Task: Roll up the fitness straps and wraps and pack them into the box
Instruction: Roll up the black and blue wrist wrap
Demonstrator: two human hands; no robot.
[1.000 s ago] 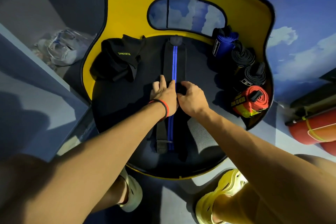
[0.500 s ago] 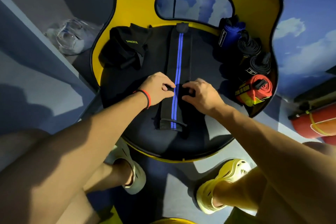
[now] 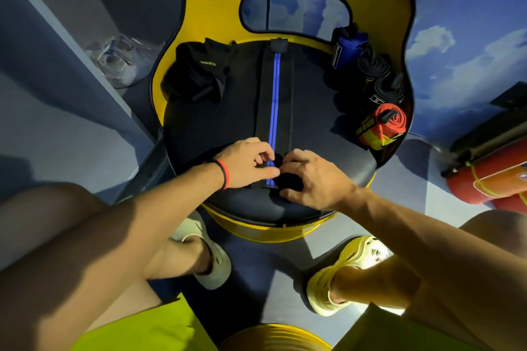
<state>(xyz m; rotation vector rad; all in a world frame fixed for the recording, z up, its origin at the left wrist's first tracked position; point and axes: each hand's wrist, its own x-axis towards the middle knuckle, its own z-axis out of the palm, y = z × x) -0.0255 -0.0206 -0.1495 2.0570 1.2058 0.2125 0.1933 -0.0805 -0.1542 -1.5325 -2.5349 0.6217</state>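
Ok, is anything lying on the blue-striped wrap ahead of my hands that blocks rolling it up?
Nothing visible. The left hand and right hand grip the wrap at its near end; beyond them it lies bare on the seat. A black garment lies left of it, rolled straps right, both apart.

- A yellow chair (image 3: 216, 8) with a round black seat and an oval cutout in its backrest stands mid-scene.
- The mural wall (image 3: 470, 23), far and right, is painted (blue sky, white clouds).
- A grey panel (image 3: 57, 94) slants along the left.
- The near blue floor (image 3: 256, 265) has bright patches of light.
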